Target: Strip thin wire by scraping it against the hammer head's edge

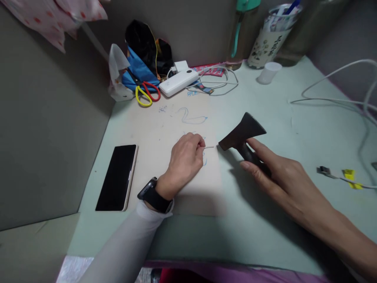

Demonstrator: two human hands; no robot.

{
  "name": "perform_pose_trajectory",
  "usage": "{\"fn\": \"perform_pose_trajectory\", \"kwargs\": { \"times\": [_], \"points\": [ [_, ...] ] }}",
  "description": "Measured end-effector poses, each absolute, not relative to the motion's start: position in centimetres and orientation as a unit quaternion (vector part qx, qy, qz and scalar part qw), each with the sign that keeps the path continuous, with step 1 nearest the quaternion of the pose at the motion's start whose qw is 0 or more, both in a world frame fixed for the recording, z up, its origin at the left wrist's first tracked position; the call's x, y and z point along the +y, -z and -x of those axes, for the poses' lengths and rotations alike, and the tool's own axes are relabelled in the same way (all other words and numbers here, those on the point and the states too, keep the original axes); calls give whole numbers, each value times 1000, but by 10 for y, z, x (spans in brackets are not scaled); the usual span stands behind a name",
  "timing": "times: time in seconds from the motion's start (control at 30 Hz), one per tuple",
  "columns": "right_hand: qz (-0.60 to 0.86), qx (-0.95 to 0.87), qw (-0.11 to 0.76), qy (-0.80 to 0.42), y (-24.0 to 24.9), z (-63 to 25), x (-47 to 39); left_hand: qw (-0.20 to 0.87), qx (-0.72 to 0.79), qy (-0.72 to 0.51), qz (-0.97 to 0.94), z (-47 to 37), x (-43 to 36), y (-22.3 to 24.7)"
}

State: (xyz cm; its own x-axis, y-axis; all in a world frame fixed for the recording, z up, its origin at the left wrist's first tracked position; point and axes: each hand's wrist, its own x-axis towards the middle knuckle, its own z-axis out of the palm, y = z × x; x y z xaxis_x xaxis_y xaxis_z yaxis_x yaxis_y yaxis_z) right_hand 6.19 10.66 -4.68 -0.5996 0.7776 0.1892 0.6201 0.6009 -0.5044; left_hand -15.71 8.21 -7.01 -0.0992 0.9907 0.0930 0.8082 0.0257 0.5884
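My left hand, with a dark watch on the wrist, rests low over a sheet of pale paper. Its thumb and forefinger pinch a thin, light stick, nail-like in shape, whose free end points right. My right hand is closed around the dark handle of a small hatchet. The hatchet's broad blade faces up and right, while its narrow butt end hangs just right of the thin stick, with a small gap seen between them. Blue line drawings mark the paper.
A phone lies at left. Behind are scissors, a white power bank with cable, a small white cup, a bottle and a pen holder. A cable with a plug lies at right; grey partitions enclose the desk.
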Motion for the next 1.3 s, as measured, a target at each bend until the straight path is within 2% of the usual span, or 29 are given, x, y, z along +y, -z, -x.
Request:
{"fn": "perform_pose_trajectory", "kwargs": {
  "times": [0.23, 0.57, 0.73, 1.03, 1.3],
  "points": [
    [435, -852, 189, -223, 55, -61, 116, 230, 655, -334, -638, 162, 80, 68],
    [473, -800, 181, -320, 55, -65, 124, 420, 616, -491, -451, 155, 88, 68],
    [486, -781, 184, -347, 58, -70, 125, 332, 610, -493, -525, 154, 95, 72],
    [474, -799, 183, -323, 56, -69, 125, 175, 655, -377, -631, 150, 94, 80],
    [408, -853, 196, -261, 48, -61, 115, 220, 674, -369, -601, 146, 97, 77]
  ]
}}
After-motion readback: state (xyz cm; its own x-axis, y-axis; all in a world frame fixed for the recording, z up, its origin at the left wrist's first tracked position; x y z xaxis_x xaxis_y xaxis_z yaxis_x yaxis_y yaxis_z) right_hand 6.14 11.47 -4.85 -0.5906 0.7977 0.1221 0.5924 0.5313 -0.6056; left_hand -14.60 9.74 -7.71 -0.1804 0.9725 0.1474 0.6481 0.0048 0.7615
